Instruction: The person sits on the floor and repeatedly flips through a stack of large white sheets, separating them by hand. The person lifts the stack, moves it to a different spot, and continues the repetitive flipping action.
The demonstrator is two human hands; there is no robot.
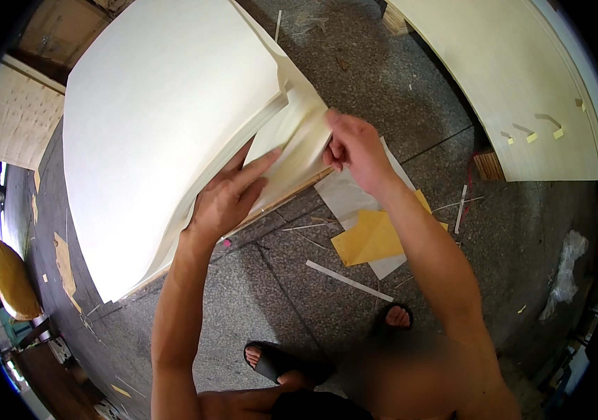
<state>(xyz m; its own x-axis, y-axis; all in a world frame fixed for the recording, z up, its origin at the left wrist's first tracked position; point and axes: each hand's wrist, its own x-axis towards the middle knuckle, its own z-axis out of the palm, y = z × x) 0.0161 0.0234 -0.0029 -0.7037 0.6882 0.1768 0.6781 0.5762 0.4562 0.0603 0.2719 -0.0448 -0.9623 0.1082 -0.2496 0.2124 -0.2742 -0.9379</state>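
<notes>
A thick stack of large cream-white sheets (pixel 166 119) lies low over a grey speckled floor. My left hand (pixel 232 192) rests flat against the stack's near edge, its fingers slipped between the sheets. My right hand (pixel 351 143) pinches the near right corner of the sheets (pixel 299 126) and bends it upward, so the layers fan apart there. A thin wooden board (pixel 292 194) shows under the stack's near edge.
A second pale stack (pixel 516 91) on wooden blocks lies at the right. Yellow paper (pixel 369 238), a white sheet and thin white strips litter the floor by my sandalled feet (pixel 278 360). Crumpled plastic (pixel 565 269) sits far right; a yellow sack (pixel 12 280) far left.
</notes>
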